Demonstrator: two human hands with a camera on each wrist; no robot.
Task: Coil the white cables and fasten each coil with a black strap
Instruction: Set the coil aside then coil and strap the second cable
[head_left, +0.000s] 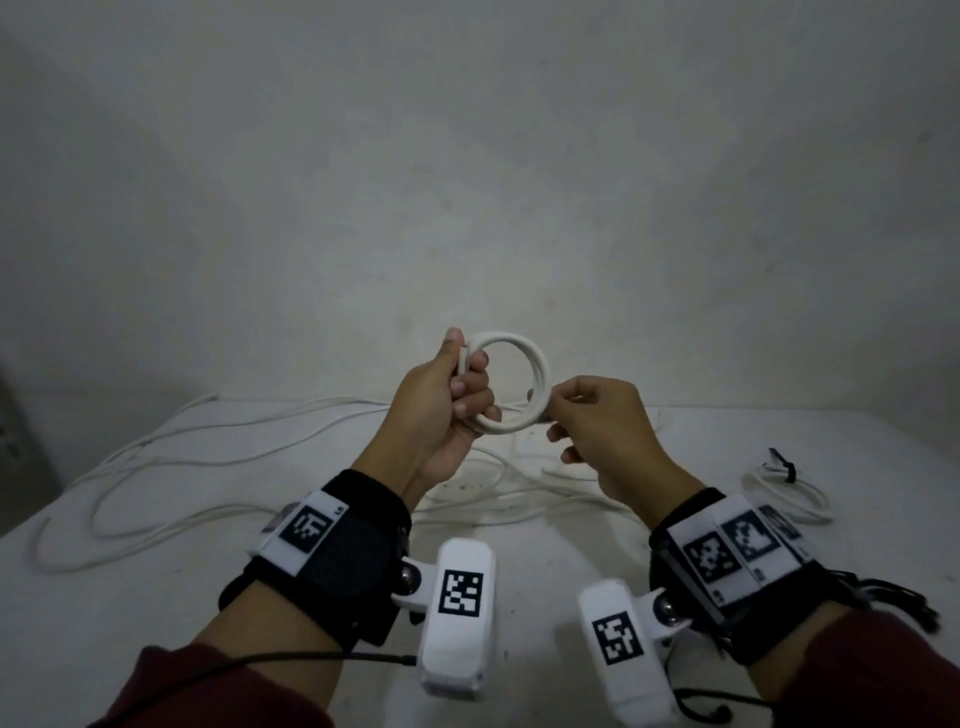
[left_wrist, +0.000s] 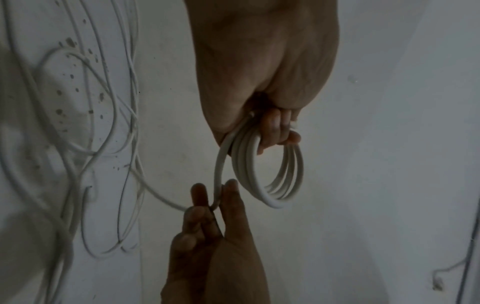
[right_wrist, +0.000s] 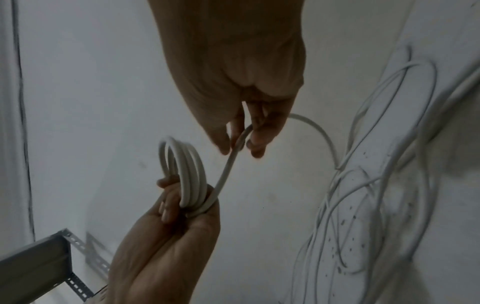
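My left hand (head_left: 441, 410) grips the coil (head_left: 519, 387) at nine o'clock, my right hand (head_left: 597, 426) pinching its free strand (left_wrist: 218, 170) near four, seemingly feeding another loop.

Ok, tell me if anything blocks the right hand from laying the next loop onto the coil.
Nothing visible does. The right hand pinches the free cable, which runs clear to the coil gripped by the left hand.

A white table (head_left: 519, 561) with dark specks on its top stands against a plain grey-white wall (head_left: 467, 182). In the right wrist view, a grey perforated metal angle bracket (right_wrist: 75, 244) shows low at the left, below the fingers.
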